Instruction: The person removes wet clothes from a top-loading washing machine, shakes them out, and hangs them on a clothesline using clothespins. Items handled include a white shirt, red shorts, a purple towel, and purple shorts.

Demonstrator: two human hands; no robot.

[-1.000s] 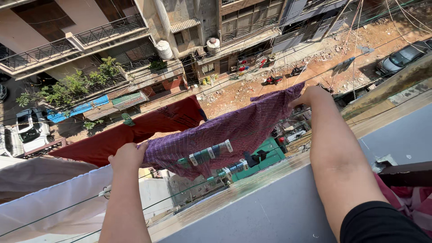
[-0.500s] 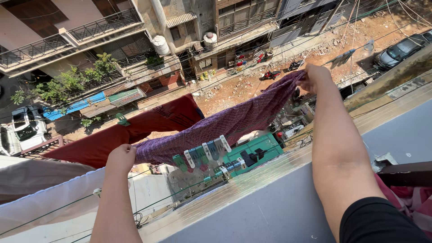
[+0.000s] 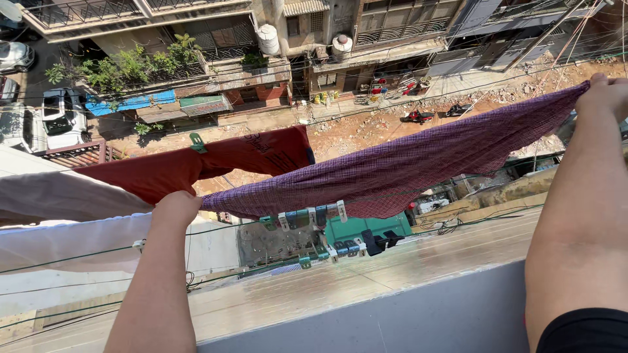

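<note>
The person's left hand point(image 3: 175, 208) is closed on the near corner of a purple checked cloth point(image 3: 405, 171), its fingers curled over the edge so that only the knuckles show. The right hand point(image 3: 607, 97) grips the far corner at the right edge of the view, fingers folded around the fabric, the forearm reaching out over the ledge. Between the two hands the cloth is stretched in a long band, sagging a little in the middle, out beyond the grey parapet wall point(image 3: 418, 314) and high above a dirt street point(image 3: 366, 131) far below. Just under the cloth's lower edge a row of clothes pegs point(image 3: 304, 217) in green, blue and white is clipped on a thin washing line point(image 3: 222, 229), and a second cluster of pegs point(image 3: 347, 248) sits on a lower line nearer the wall. Behind the cloth, to the left, a red garment point(image 3: 216, 163) hangs on a line, pinned by a green peg point(image 3: 196, 142). Further left hang a beige garment point(image 3: 59, 196) and, below it, a white sheet point(image 3: 72, 242), close to the left forearm. Down on the ground are a white car point(image 3: 62, 117), potted greenery point(image 3: 131, 65) on a balcony and a parked motorbike point(image 3: 417, 117).
</note>
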